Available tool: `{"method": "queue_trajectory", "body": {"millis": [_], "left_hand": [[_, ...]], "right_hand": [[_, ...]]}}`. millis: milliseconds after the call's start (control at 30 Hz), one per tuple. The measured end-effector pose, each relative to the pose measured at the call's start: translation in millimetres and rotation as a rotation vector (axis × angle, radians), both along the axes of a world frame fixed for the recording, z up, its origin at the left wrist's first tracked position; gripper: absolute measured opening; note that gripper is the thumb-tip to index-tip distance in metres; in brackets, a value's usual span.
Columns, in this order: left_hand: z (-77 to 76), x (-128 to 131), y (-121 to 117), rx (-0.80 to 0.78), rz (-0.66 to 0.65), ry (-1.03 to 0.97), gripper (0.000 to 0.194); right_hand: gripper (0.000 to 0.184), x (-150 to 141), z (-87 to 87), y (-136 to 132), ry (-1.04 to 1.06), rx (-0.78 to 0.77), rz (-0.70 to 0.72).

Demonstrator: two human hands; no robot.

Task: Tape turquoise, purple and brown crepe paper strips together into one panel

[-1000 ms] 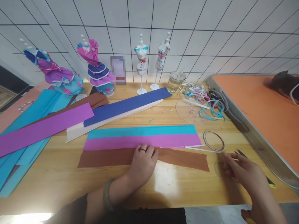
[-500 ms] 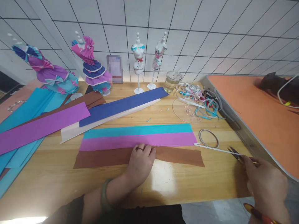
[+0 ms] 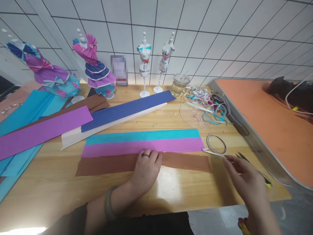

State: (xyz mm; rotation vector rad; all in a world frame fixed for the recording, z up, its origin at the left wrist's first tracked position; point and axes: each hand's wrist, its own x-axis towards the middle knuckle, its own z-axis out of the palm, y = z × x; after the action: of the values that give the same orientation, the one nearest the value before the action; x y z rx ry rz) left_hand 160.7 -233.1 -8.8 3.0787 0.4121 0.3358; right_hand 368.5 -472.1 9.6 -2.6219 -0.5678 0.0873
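Note:
My left hand [image 3: 146, 171] presses on the brown strip [image 3: 105, 165], its fingers bent and held together near the purple edge; what lies under the fingertips is hidden. Above the brown strip lie a purple strip [image 3: 181, 145] and a turquoise strip [image 3: 146, 134], edge against edge. Thumb and fingers of my right hand [image 3: 244, 181] pinch a narrow white ribbon [image 3: 214, 152], which runs left to the purple strip's right end. Scissors [image 3: 248, 160] with yellow on the handles lie on the table behind my right hand, partly covered by it.
A ring-shaped bangle [image 3: 216, 144] lies by the ribbon. Behind are a pile of ribbon scraps [image 3: 205, 101], a glass of liquid [image 3: 180, 85], bare dress forms [image 3: 144, 60] and dressed ones [image 3: 94, 70]. Coloured strips [image 3: 46, 133] cover the left; an orange-topped surface [image 3: 254, 111] borders the right.
My right hand has slid left along the white ribbon towards the strips, uncovering the scissors' handles. My left hand stays in place on the brown strip.

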Motion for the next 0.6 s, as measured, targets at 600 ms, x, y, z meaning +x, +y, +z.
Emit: {"method": "queue_trajectory", "body": {"millis": [600], "left_hand": [[-1.5, -3.5, -1.9, 0.019, -0.021, 0.013, 0.012]], "right_hand": [[0.033, 12.0, -6.7, 28.7, 0.284, 0.029, 0.231]]}}
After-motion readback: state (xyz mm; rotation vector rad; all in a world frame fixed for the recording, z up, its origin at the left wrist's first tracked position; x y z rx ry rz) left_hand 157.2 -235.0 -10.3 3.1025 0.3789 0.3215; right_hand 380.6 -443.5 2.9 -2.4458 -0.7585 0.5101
